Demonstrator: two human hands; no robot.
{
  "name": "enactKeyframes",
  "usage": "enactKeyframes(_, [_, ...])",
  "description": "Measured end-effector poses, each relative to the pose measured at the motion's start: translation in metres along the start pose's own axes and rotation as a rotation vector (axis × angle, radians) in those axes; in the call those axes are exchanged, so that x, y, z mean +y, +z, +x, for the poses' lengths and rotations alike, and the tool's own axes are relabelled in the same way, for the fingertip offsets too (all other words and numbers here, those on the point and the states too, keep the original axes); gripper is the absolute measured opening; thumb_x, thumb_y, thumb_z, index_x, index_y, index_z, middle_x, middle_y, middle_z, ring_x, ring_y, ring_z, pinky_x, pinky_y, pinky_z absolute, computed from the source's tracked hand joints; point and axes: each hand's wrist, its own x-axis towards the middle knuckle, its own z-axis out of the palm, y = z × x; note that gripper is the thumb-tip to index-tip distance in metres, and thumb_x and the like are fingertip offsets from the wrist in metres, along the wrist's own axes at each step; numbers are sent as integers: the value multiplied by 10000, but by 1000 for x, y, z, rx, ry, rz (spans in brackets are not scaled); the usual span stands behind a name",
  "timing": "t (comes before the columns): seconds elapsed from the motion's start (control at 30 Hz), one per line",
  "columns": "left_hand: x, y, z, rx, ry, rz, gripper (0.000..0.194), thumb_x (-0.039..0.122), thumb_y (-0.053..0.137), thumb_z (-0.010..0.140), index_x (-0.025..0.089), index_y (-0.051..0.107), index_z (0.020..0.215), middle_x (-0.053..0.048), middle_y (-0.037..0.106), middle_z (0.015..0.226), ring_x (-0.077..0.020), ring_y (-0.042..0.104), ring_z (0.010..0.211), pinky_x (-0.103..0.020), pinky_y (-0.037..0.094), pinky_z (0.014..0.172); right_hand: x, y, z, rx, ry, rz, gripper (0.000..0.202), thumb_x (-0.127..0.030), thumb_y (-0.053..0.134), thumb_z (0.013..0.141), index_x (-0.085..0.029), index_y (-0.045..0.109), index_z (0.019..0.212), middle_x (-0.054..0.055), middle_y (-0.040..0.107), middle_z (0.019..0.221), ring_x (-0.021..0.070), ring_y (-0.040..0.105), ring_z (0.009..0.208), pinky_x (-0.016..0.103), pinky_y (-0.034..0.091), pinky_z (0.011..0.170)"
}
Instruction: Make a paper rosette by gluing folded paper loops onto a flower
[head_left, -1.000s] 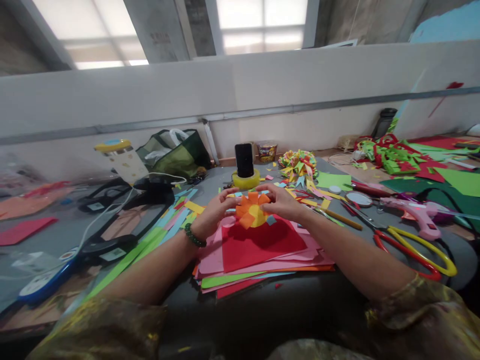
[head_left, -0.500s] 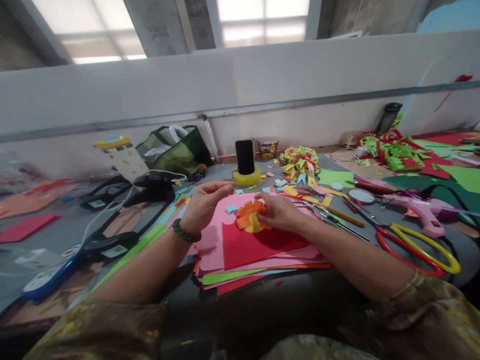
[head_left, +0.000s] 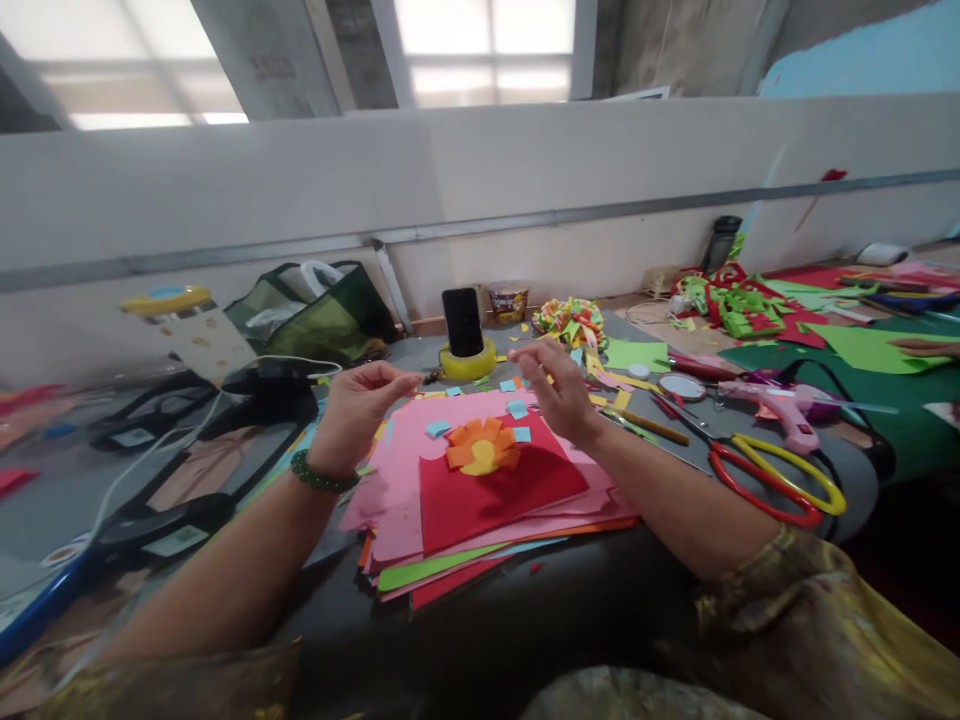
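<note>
An orange paper flower with a yellow centre (head_left: 482,452) lies on a red sheet (head_left: 487,505), which rests on a stack of pink sheets (head_left: 394,500). My left hand (head_left: 358,410), with a green bead bracelet at the wrist, hovers over the stack's left side. Its thumb and index finger are pinched together; anything between them is too small to make out. To the right of the flower, my right hand (head_left: 556,388) is raised above the paper, fingers loosely curled and apart, holding nothing visible. Small light blue paper pieces (head_left: 517,409) lie around the flower.
A phone (head_left: 463,322) stands in a yellow tape roll (head_left: 469,361) behind the stack. At right lie red-and-yellow-handled scissors (head_left: 765,487) and a pink glue gun (head_left: 795,410). A cup with a yellow lid (head_left: 187,330) and black straps are at left. Another person's hand (head_left: 926,347) shows at far right.
My right hand has come off the flower and lifted up, away from it. My left hand keeps its pinch. The view has turned somewhat to the right.
</note>
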Motion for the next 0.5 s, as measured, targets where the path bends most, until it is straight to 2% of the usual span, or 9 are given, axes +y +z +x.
enactKeyframes(0.07, [-3,-2,8,57,-43,-62,219,282,804,560,196,619,482,18,605,490,-109,551,511,-219,478,552,3,-6,4,58,66,81,556,-633,303,1011,-222,577,755,7,537,646,156,530,619,315,445,625])
enactKeyframes(0.13, [-7,-4,14,75,-106,-132,249,310,817,586,188,616,502,17,620,517,-98,555,500,-224,503,574,6,-10,7,104,128,140,547,-651,334,998,-224,556,739,-38,431,554,125,437,506,289,382,532])
enactKeyframes(0.23, [-16,-9,20,11,-148,-186,300,416,840,601,174,664,596,-5,662,579,-114,602,535,-255,541,624,11,-12,10,175,147,176,419,-583,432,993,-219,587,855,-64,399,536,116,403,480,272,361,499])
enactKeyframes(0.3, [-23,-15,25,-61,-142,-148,377,505,830,603,163,716,714,-38,702,641,-166,672,635,-309,572,709,14,-11,10,216,135,194,303,-497,475,992,-221,597,967,-65,433,568,117,423,498,268,383,512])
enactKeyframes(0.4, [-37,-27,36,-95,-86,64,542,539,813,582,147,749,950,-120,775,894,-284,725,926,-412,566,886,17,-10,12,264,115,206,229,-409,562,936,-230,601,1073,-34,548,711,115,492,571,263,432,546])
enactKeyframes(0.5, [-49,-36,49,-45,47,458,690,428,816,551,141,708,1169,-164,706,1259,-366,577,1281,-465,459,1082,16,-12,13,212,153,197,238,-428,668,835,-221,644,952,-4,622,769,119,556,616,259,468,551])
